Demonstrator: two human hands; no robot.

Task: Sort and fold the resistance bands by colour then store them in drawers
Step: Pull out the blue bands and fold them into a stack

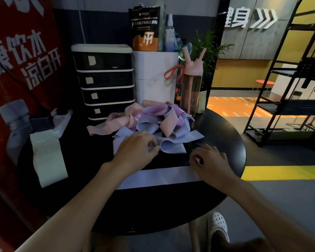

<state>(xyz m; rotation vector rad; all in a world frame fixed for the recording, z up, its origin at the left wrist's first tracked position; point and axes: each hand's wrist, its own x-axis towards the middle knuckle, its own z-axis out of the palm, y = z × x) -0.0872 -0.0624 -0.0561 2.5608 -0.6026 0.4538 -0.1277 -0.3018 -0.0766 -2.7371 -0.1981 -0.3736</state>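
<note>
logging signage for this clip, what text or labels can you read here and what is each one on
"饮水" and "凉白开": white characters on the red banner.
"健身" with chevron arrows: raised white sign on the grey wall.
"multivitamin powder", partly legible, and an "M" style logo: black and orange pouch.
Paper tags on the drawer unit: nothing readable.
Spray bottle label: too small.

A tangled heap of pink, lilac and pale blue resistance bands [153,120] lies at the table's twelve o'clock just before the closed black drawer unit [104,80], one blue band [160,176] flat at six o'clock, cream folded bands [47,157] at nine.
</note>
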